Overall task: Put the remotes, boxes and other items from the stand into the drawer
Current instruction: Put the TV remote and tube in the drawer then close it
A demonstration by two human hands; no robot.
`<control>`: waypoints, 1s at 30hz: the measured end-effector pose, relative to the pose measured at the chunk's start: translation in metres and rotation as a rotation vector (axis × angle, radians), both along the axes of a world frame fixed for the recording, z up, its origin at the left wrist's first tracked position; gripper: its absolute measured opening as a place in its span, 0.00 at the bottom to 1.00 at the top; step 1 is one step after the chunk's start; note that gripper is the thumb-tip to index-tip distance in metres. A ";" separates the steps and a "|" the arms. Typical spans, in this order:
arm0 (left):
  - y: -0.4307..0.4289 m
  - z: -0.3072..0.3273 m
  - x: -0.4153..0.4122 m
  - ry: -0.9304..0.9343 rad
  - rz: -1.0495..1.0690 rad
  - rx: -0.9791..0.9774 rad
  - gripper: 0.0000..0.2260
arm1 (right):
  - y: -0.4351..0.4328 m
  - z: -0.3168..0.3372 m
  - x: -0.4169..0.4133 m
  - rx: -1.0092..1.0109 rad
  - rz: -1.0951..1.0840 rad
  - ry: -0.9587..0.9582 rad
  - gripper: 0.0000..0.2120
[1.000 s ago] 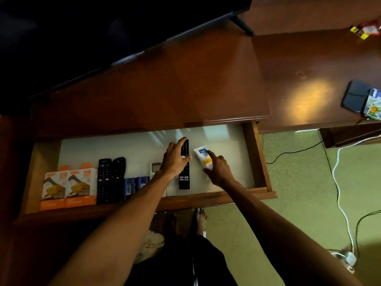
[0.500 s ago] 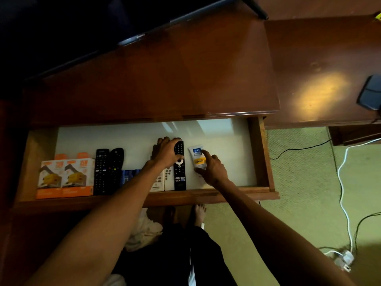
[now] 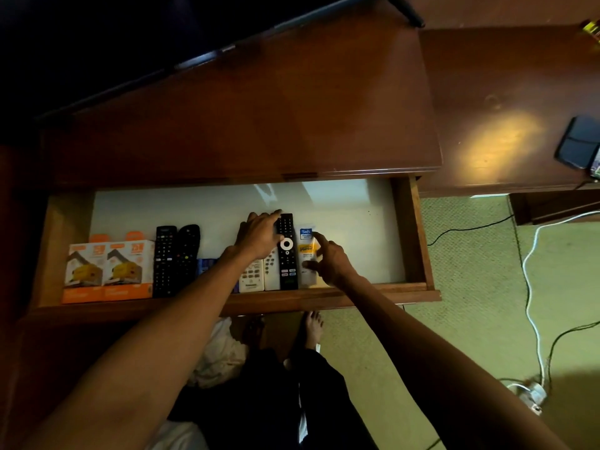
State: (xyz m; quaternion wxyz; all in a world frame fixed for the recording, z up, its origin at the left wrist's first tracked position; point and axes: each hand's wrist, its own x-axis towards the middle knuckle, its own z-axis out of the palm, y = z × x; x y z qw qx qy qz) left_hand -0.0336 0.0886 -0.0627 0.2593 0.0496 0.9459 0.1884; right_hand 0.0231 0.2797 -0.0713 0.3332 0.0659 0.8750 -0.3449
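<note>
The open drawer [image 3: 410, 287] holds a row of items along its front. Two orange boxes [image 3: 107, 271] stand at the left, then two black remotes [image 3: 175, 259] and a blue item [image 3: 206, 264] partly hidden by my left arm. Two white remotes [image 3: 259, 274] lie under my left hand [image 3: 258, 237], whose fingers press on the top of a black remote with a white ring [image 3: 287, 254]. Right of it lies a white tube with a blue and yellow label [image 3: 306, 251]. My right hand [image 3: 328, 259] touches the tube with spread fingers.
The wooden stand top [image 3: 259, 102] is bare, with a TV base edge [image 3: 201, 56] at the back. On the side table to the right lies a dark flat object [image 3: 578, 144]. White and black cables [image 3: 532, 287] run over the green carpet. My bare feet [image 3: 311, 329] are below the drawer.
The black ringed remote and the tube have slid toward the drawer front, into line beside the white remotes. My right hand's fingers have loosened over the tube.
</note>
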 end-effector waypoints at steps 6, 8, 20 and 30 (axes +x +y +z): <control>-0.034 0.032 0.020 0.016 0.067 0.246 0.23 | -0.002 0.028 0.015 0.172 0.067 0.175 0.34; -0.055 0.049 0.035 0.010 0.060 0.315 0.21 | -0.009 0.037 0.024 0.171 0.049 0.210 0.31; -0.188 0.079 0.124 -0.120 -0.209 0.048 0.36 | -0.055 0.075 0.094 0.341 0.468 0.245 0.28; -0.181 0.091 0.113 0.018 -0.354 0.013 0.33 | -0.059 0.090 0.085 0.433 0.559 0.325 0.20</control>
